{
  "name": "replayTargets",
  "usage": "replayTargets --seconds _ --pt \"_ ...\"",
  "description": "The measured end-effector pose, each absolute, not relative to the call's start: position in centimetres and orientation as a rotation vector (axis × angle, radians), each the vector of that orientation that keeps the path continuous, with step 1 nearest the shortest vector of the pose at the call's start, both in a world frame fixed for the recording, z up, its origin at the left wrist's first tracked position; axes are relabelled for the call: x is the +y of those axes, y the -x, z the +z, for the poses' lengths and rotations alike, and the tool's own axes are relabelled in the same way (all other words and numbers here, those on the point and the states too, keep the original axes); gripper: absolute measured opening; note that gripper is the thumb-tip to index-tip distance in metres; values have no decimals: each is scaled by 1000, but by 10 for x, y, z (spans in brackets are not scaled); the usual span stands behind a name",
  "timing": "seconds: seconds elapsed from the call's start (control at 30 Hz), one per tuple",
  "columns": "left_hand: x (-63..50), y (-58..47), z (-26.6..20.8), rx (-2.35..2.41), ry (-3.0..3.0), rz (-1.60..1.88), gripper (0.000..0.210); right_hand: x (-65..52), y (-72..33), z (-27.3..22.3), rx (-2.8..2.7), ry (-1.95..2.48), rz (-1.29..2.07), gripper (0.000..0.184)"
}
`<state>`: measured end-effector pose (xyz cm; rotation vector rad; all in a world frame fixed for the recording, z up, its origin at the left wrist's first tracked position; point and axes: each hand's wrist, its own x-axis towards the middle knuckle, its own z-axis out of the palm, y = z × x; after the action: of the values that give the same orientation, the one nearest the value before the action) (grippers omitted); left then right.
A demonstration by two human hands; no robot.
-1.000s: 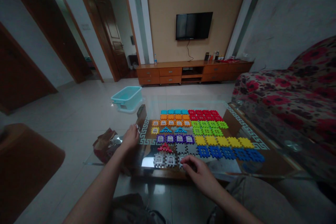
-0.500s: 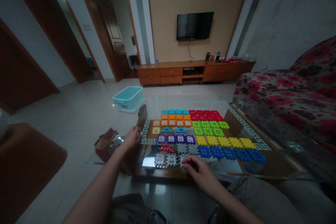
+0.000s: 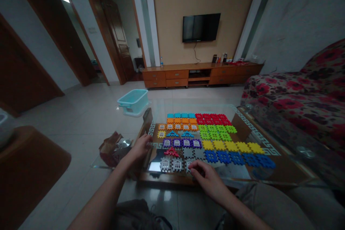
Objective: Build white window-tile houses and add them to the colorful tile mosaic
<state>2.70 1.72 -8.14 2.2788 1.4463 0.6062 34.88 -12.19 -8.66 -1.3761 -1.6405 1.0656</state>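
My right hand (image 3: 205, 176) is at the table's near edge, thumb and forefinger curled together on a grey interlocking window tile (image 3: 188, 165), partly covering it. Two more grey window tiles (image 3: 177, 165) lie to its left, below a red arch-shaped piece (image 3: 171, 152). My left hand (image 3: 143, 145) rests by the left edge of the glass table (image 3: 155, 124), fingers loosely stretched and holding nothing visible. Purple window tiles (image 3: 177, 143), plain grey tiles (image 3: 188, 152) and blue arch pieces (image 3: 172, 134) lie in rows between the hands.
Rows of yellow (image 3: 231, 146), blue (image 3: 223, 157), green (image 3: 221, 131), red (image 3: 211, 118) and orange tiles (image 3: 178, 127) cover the table's middle. A turquoise bin (image 3: 134, 102) stands on the floor beyond. A brown bag (image 3: 110, 149) sits left; a floral sofa (image 3: 291, 90) right.
My left hand has shifted slightly to the right along the table's left edge. My right hand stays at the same grey window tile. The view has turned slightly left.
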Motion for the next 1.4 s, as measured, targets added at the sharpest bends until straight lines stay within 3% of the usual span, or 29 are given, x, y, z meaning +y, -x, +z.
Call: replayTargets --seconds 0.17,0.5,0.83,1.4 --pt "-5 -58 -65 1333 -2041 765 28 -122 -349 -87 -1617 1381 1080 20" --pt "-60 -124 -46 909 -1480 755 25 -125 -347 -81 -1594 1357 1107 21" --pt "-79 -142 -51 886 -1394 753 30 -126 -345 -73 -1577 1295 1158 20" --pt "-75 -147 -57 870 -1179 829 42 -115 -354 -85 -1205 1297 1345 45"
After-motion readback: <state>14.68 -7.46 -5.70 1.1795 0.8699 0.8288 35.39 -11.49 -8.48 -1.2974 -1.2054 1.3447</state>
